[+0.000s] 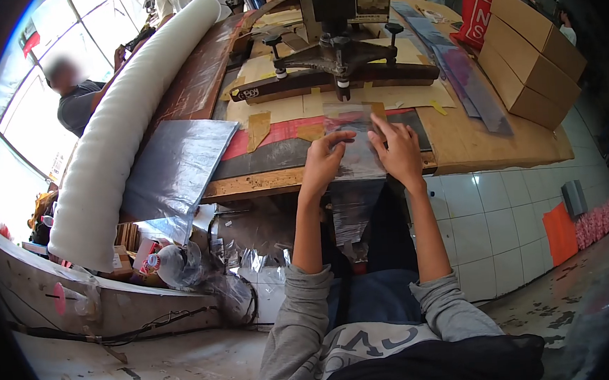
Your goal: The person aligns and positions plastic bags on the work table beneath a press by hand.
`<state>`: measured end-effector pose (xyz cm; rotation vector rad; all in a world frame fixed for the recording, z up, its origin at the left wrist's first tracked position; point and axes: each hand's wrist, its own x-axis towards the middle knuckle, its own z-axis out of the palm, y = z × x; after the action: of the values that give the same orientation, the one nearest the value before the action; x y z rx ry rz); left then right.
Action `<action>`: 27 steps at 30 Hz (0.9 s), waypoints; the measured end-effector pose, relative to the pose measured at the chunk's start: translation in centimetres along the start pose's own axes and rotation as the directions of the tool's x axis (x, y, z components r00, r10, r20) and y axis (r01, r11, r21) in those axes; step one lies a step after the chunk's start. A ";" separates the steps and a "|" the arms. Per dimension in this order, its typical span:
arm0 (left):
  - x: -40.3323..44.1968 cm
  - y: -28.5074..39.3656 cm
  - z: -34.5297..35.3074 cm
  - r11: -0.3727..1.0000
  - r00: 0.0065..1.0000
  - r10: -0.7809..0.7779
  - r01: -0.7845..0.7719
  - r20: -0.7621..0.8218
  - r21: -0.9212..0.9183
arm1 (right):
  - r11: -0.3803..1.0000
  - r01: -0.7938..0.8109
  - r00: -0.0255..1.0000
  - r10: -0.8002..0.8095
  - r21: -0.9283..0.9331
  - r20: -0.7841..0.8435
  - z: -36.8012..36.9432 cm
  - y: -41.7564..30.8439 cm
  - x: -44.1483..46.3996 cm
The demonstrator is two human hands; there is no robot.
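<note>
A clear plastic sheet (356, 159) lies over the front edge of the bench below the press head (342, 67) and hangs down in front of me. At its left side is my left hand (325, 162), fingers curled toward the plastic; whether they pinch it I cannot make out. On the right side my right hand (398, 148) rests at the sheet with its fingers apart, the index finger pointing up toward the press. Tan tape pieces (259, 131) and a red strip (236, 147) lie on the bench around them.
A stack of clear plastic sheets (175, 164) and a long white foam roll (130, 124) lie to the left. Cardboard boxes (522, 69) and a red bag (479, 8) stand at the right. Another person (79, 96) is beyond the roll.
</note>
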<state>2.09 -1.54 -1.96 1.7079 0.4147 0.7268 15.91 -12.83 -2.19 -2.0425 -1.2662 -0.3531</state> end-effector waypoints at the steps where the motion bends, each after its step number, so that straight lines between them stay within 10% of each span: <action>1: 0.0 0.0 0.0 1.000 1.000 0.005 -0.004 -0.018 0.031 | 1.000 -0.021 1.000 0.021 0.010 -0.001 0.0 -0.1 0.1; 27: 0.4 -0.2 0.4 0.998 0.993 -0.063 0.062 -0.102 -0.012 | 0.946 -0.013 1.000 0.018 -0.323 0.012 1.5 1.7 2.4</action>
<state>2.66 -1.59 -2.13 1.6465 0.5326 0.7711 18.39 -10.66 -2.68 -2.3307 -1.2660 -0.5708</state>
